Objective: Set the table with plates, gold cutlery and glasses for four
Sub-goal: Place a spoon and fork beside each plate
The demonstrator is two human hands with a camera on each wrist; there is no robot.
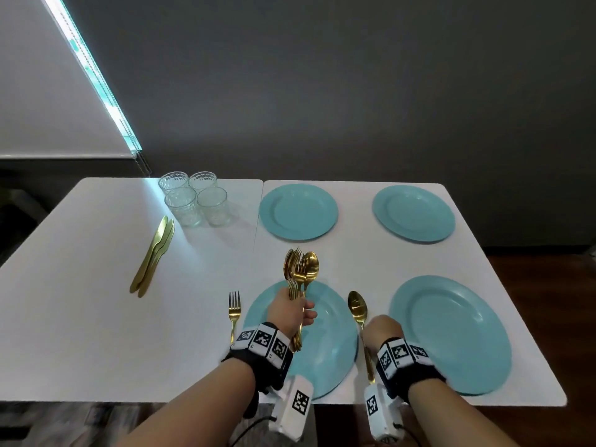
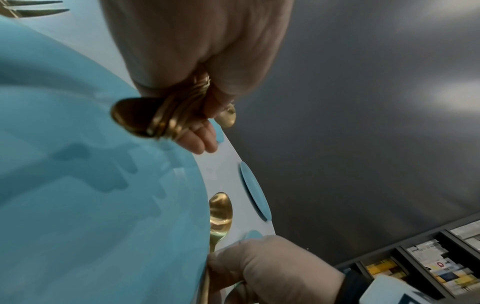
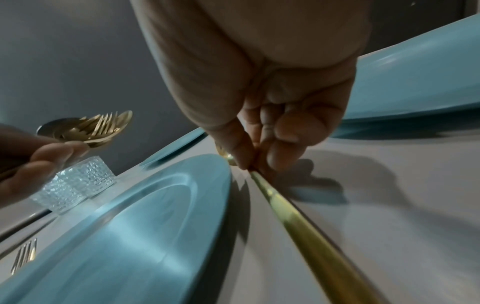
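Hands grip smooth gold cutlery [image 1: 298, 275] beside round, glossy teal plate [image 1: 335, 350].

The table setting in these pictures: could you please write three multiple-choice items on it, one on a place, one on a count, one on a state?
1. Where does the lone fork lie?
A. left of the near-left plate
B. on a far plate
C. beside the glasses

2. How many glasses stand clustered?
A. two
B. four
C. six

3. What is the right hand doing?
A. resting flat
B. lifting a glass
C. pinching a spoon's handle

Key: 1 A, the fork lies just left of the near-left plate. 2 B, four glasses show in the head view. 3 C, the right hand pinches the spoon lying on the table, while the left hand grips a cutlery bundle.
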